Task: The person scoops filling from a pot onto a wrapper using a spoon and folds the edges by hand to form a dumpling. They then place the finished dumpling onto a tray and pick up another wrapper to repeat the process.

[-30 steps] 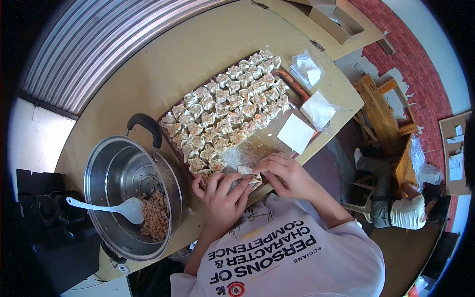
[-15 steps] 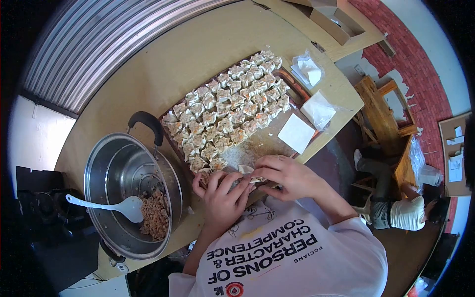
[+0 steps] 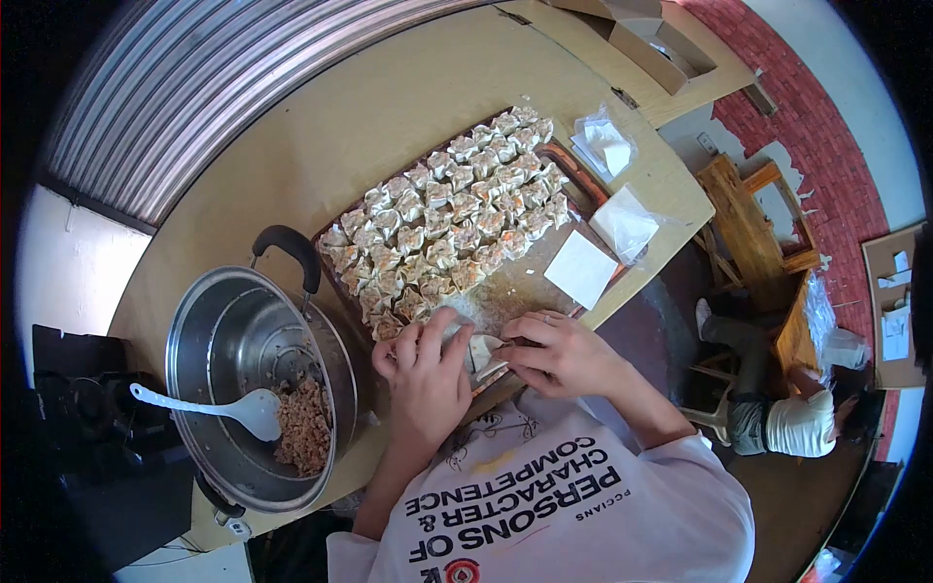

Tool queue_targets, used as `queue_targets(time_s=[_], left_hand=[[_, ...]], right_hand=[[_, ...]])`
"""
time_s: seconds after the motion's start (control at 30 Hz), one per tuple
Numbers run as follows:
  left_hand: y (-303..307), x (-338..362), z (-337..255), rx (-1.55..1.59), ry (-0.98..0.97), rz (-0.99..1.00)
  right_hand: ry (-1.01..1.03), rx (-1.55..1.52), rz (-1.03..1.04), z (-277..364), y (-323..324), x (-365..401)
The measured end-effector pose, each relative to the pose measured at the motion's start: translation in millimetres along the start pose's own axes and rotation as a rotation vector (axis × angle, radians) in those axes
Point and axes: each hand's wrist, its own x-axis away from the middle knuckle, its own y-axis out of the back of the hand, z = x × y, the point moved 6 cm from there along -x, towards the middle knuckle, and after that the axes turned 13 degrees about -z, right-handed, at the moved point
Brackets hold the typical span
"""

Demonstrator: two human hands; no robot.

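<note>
A pleated siomai dumpling with a pale wrapper is between my two hands at the near edge of the tray. My left hand curls its fingers against the dumpling's left side; its thumb side partly hides the contact. From the right, my right hand pinches the wrapper's edge with bent fingers. Rows of open-topped siomai with meat filling cover the far and left part of the tray. On its right side lies a stack of square wrappers.
Left of the tray stands a large metal pot holding meat filling and a white ladle. Plastic-wrapped wrapper packs lie to the right. An open cardboard box is at the back. Another person sits at far right.
My hands have moved slightly apart, showing more of the dumpling between them. The left fingers have lifted and shifted a little; the right hand has moved slightly lower.
</note>
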Motion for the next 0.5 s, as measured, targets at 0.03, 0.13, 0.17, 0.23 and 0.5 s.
queue_targets(time_s=[0.03,0.13,0.17,0.23,0.5], left_hand=[[-4,-2,0,0.031,0.017,0.034],[-7,-7,-1,0.084,0.032,0.062],[-6,-8,-1,0.104,0.032,0.054],[-7,-11,-1,0.113,0.034,0.066],[-7,-17,0,0.161,0.078,0.114]], right_hand=[[-0.015,-0.013,0.001,-1,1,0],[-0.031,-0.026,-0.010,-1,4,0],[-0.028,-0.025,-0.021,-1,5,0],[-0.031,-0.030,-0.027,-3,5,1],[-0.014,-0.011,-0.027,-4,4,2]])
